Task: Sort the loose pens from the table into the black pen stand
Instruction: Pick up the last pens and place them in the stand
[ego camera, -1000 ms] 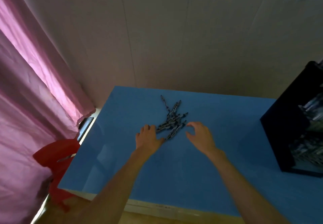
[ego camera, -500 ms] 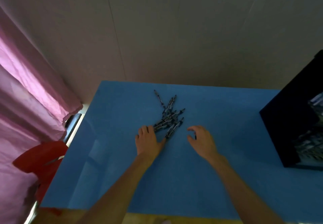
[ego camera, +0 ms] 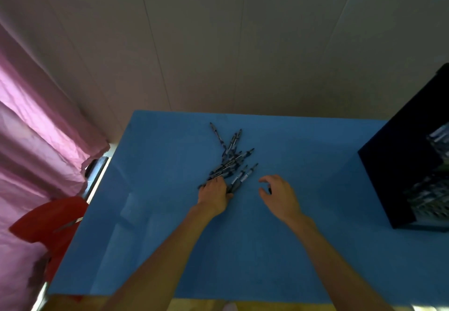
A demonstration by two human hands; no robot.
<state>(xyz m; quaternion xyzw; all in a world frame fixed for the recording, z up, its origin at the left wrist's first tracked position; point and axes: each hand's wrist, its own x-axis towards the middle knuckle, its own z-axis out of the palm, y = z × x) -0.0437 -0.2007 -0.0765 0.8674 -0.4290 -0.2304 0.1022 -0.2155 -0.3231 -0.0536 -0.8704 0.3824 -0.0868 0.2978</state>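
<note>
A loose pile of dark pens (ego camera: 230, 159) lies on the blue table (ego camera: 315, 250), a little beyond its middle. My left hand (ego camera: 213, 195) is at the near end of the pile, its fingers curled over the ends of a few pens and its thumb beside them. To the right of the pile, my right hand (ego camera: 279, 193) is apart from the pens, fingers loosely curled and holding nothing. The black pen stand (ego camera: 393, 179) stands at the table's right edge, partly cut off by the frame, with pens showing in its open side.
A pale panelled wall runs behind the table. A pink curtain (ego camera: 31, 128) hangs on the left, with a red chair (ego camera: 48, 223) below it beside the table's left edge. The table's yellow front edge (ego camera: 194, 304) runs along the bottom of the view.
My left hand's fingers, flat before, have curled onto the near ends of the pens. My right hand has drawn back from the pile to the right. The camera has tilted.
</note>
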